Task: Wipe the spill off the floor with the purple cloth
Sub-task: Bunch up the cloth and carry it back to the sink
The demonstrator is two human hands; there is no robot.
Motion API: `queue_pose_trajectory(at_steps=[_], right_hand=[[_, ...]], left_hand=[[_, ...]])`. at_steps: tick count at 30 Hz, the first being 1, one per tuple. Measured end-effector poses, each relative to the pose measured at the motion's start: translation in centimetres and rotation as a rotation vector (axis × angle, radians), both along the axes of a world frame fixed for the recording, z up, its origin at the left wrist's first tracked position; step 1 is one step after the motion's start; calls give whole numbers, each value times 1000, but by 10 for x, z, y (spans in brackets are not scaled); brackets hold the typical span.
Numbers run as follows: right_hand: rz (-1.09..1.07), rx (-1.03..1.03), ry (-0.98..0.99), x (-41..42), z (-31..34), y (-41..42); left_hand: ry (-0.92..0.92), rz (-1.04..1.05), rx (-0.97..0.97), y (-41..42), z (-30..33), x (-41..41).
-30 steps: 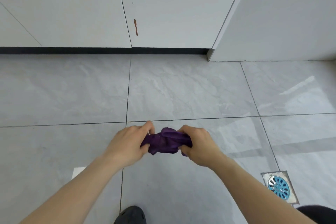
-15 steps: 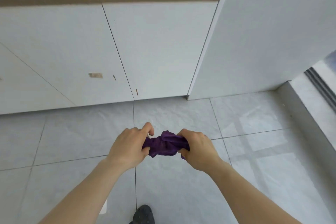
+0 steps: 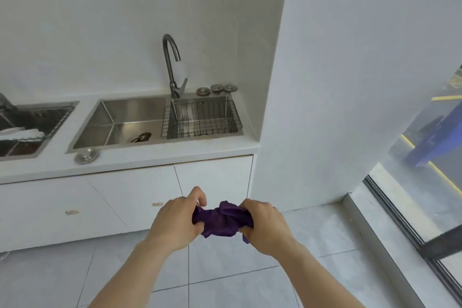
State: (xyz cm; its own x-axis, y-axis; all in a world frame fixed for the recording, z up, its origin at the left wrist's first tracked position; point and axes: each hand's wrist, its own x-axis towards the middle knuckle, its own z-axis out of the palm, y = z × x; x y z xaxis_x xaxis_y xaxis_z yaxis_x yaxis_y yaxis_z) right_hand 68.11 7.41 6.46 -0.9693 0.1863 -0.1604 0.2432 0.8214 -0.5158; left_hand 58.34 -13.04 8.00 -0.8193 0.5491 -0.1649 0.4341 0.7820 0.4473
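Note:
The purple cloth [image 3: 221, 220] is bunched into a wad, held in the air in front of the white cabinet doors. My left hand [image 3: 175, 222] grips its left end and my right hand [image 3: 265, 225] grips its right end, both fists closed on the fabric. The grey tiled floor [image 3: 237, 287] lies below my arms. I see no spill on the part of the floor that shows.
A white counter [image 3: 150, 157] holds a steel sink [image 3: 120, 122] with a wire basket [image 3: 200, 117] and a tap [image 3: 172, 65]. A second sink [image 3: 27, 122] is at the left. A white wall [image 3: 337, 82] juts out at the right, beside a glass door [image 3: 425, 182].
The view has swung up from the floor to the cabinets and then to the counter and sink. Both hands have kept their grip on the bunched cloth between them.

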Motion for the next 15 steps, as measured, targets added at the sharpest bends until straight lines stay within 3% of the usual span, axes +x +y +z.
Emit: queue_pose_trajectory(at_steps=[6, 15], right_hand=[[-25, 64, 154, -33, 89, 14], [-88, 74, 316, -105, 169, 11]], left_hand=[[75, 51, 115, 15, 90, -23], [162, 87, 325, 19, 165, -91]])
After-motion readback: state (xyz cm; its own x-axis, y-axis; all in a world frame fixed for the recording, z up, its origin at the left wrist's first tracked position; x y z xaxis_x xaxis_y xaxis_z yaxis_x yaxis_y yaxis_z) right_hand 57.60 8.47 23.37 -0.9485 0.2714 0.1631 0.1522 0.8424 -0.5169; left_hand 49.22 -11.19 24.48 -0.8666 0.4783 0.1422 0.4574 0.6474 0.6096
